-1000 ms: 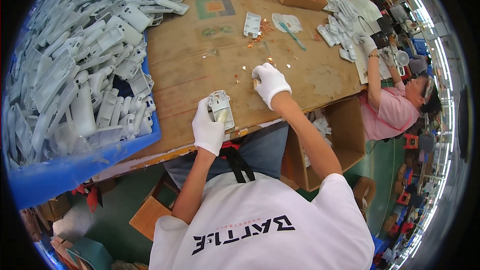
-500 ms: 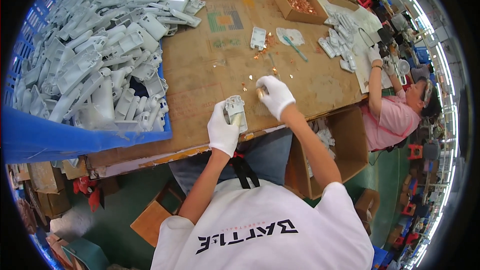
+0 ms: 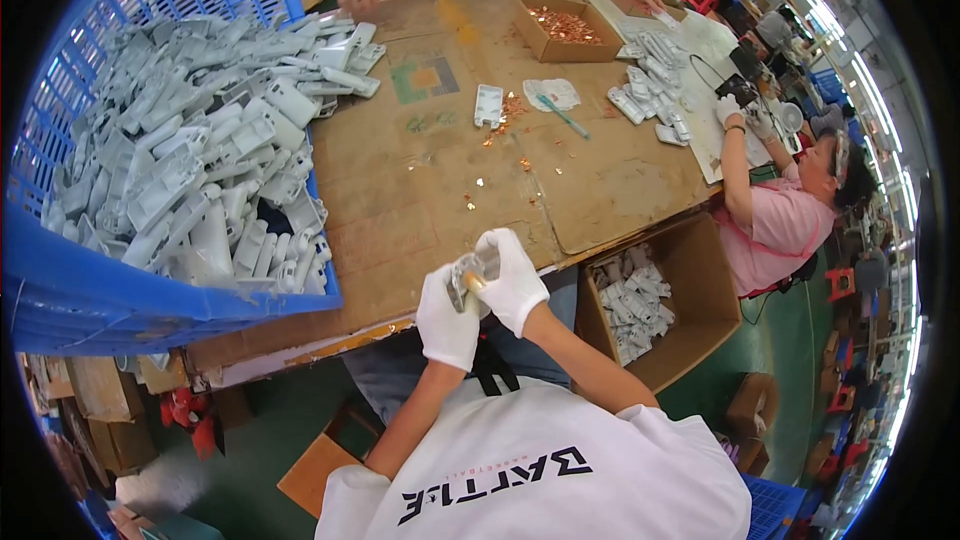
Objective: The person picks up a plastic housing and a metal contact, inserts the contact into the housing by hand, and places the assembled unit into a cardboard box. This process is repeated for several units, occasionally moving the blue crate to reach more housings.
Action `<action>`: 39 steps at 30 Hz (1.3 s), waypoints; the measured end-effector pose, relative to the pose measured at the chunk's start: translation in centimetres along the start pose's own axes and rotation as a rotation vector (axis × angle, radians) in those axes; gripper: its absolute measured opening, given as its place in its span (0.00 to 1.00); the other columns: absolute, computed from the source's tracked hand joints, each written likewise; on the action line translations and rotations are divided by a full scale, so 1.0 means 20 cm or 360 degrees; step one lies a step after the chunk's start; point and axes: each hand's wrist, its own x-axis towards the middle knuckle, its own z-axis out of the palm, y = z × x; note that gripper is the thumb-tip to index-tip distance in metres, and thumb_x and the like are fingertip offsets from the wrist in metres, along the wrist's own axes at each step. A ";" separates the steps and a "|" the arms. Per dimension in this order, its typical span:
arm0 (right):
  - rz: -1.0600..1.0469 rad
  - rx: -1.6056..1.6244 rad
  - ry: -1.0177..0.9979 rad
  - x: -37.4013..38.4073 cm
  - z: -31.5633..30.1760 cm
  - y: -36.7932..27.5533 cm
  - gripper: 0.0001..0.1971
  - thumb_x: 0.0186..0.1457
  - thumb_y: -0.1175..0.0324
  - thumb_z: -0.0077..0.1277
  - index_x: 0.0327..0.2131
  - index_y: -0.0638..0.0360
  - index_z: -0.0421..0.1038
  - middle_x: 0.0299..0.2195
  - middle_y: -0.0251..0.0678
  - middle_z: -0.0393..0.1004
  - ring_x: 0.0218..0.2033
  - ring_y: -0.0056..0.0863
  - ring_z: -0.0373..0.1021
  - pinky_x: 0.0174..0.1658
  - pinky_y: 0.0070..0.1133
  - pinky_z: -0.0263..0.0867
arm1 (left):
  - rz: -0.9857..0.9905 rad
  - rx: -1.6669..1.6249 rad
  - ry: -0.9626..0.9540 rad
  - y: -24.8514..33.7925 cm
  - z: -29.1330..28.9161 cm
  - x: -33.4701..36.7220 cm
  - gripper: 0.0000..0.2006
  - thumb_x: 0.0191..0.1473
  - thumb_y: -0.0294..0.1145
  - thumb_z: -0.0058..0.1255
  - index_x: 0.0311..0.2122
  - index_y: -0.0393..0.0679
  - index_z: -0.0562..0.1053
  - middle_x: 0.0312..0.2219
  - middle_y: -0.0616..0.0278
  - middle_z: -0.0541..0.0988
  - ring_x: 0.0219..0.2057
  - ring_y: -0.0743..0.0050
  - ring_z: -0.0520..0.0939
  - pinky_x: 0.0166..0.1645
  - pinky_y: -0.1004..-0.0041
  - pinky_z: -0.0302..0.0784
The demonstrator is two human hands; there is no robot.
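Note:
My gloved left hand [image 3: 447,325] is closed around a light grey plastic housing [image 3: 462,275], held tilted just over the table's near edge. My gloved right hand [image 3: 513,285] is against the same housing, its fingers bent together at the open side. A tan tip shows between those fingers and the housing; whether it is a bare fingertip or a small part cannot be made out. Ahead on the cardboard-covered table lie another grey housing [image 3: 489,106], scattered small copper pieces [image 3: 512,112] and a teal pen-like tool [image 3: 565,117] on a white scrap [image 3: 550,92].
A blue crate [image 3: 170,305] heaped with grey housings stands at left. A carton of copper pieces [image 3: 568,32] is at the far right, near stacked housings [image 3: 655,75]. Below the table's right edge sits a carton [image 3: 700,315] holding housings. Co-workers sit right and stand opposite.
My right hand has come in from the right to meet the housing in my left hand. The housing has been raised and turned. A person in blue has come into view across the table.

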 end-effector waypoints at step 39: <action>0.0453 -0.0370 -0.0762 -0.64 -0.34 0.15 0.16 0.53 0.71 0.51 0.46 0.56 0.70 0.42 0.45 0.73 0.43 0.49 0.70 0.46 0.35 0.67 | -0.0257 0.0413 -0.1257 0.08 -0.05 -0.30 0.06 0.51 0.24 0.52 0.35 0.43 0.75 0.28 0.49 0.81 0.32 0.49 0.82 0.37 0.63 0.77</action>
